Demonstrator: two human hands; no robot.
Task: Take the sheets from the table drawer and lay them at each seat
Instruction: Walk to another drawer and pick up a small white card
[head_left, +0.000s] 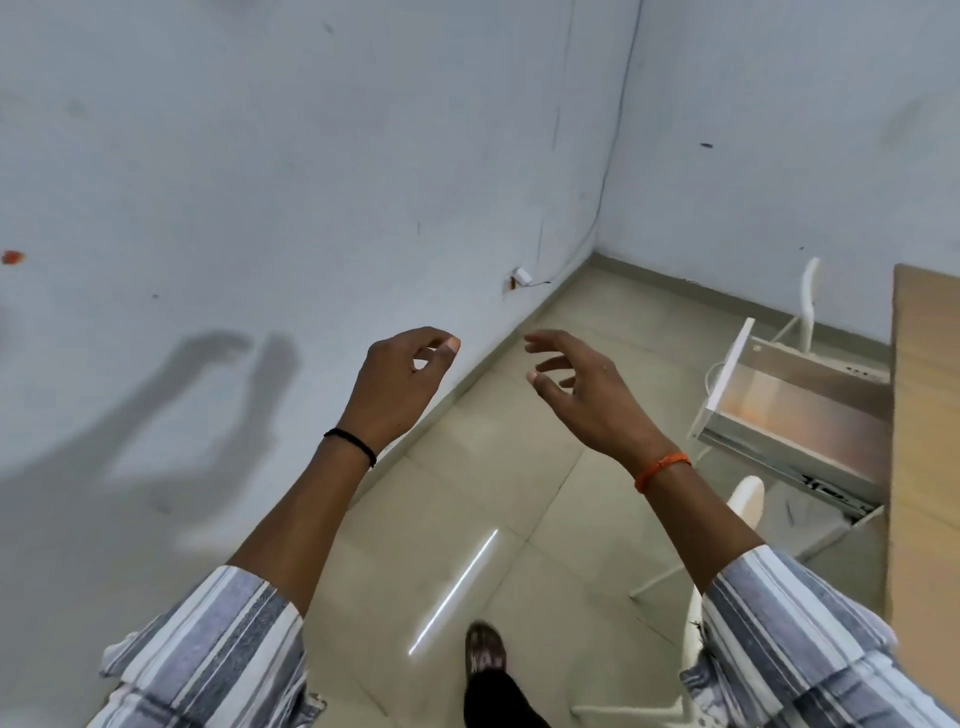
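One drawer (795, 410), pulled out from under the wooden table (924, 415) at the right edge: white front panel, metal sides on a slide rail, a flat pale bottom with a warm orange sheen. Whether any sheets lie in it cannot be told; its bottom reads as a bare smooth surface from this angle.

Two hands, both raised in mid-air over the floor, well to the left of the drawer and touching nothing. Left hand (400, 379): fingers curled inward, thumb and forefinger tips close together, holding nothing; thin black band (350, 444) at the wrist. Right hand (587, 395): fingers spread and loosely bent, palm turned toward the left hand, holding nothing; orange thread band (662, 470) at the wrist. This hand is the nearer of the two to the drawer, yet clearly apart from it.

Two rolled sleeves (218, 654), striped grey and white, woven cloth.

One white chair (748, 509), thin metal frame, beside and below the drawer; a second white chair back (809, 291) stands farther off by the far wall.

Floor (498, 467): glossy beige tiles with a bright streak of reflected light. One shoe (485, 657) at the near edge.

Walls (311, 182): pale blue, scuffed, carrying the arms' shadows at left.
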